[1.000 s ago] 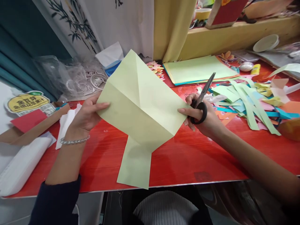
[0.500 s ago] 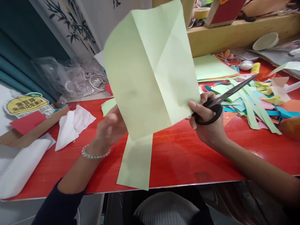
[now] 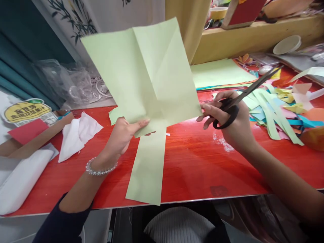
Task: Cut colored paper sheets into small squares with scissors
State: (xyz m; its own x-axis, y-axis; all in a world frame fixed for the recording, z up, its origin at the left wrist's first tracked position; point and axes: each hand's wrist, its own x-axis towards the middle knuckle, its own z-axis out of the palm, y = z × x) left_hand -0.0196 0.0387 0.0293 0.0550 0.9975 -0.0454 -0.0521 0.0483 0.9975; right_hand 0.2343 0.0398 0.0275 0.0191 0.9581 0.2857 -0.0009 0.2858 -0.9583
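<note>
A creased, light green sheet of paper (image 3: 131, 71) is held up over the table. My left hand (image 3: 126, 133) pinches its lower left corner, thumb in front and fingers behind. At the sheet's right edge, my right hand (image 3: 227, 114) has its fingertips beside the paper; whether they touch it I cannot tell. Black-handled scissors (image 3: 249, 89) hang on that hand, blades pointing up and right, the handle loop around the thumb. Below the sheet, a light green paper strip (image 3: 149, 168) lies on the red table (image 3: 192, 168), reaching its front edge.
Stacked coloured paper (image 3: 222, 72) lies at the back. Cut paper strips (image 3: 273, 111) heap up on the right. To the left are crumpled white tissue (image 3: 78, 133), a tissue pack (image 3: 27, 179) and a cardboard box (image 3: 48, 135). Clear plastic bags (image 3: 73, 82) sit behind them.
The green sheet has moved down and left and turned flatter to view. My left hand has taken hold of its lower corner. My right hand's grip on the paper has loosened, scissors still in it.
</note>
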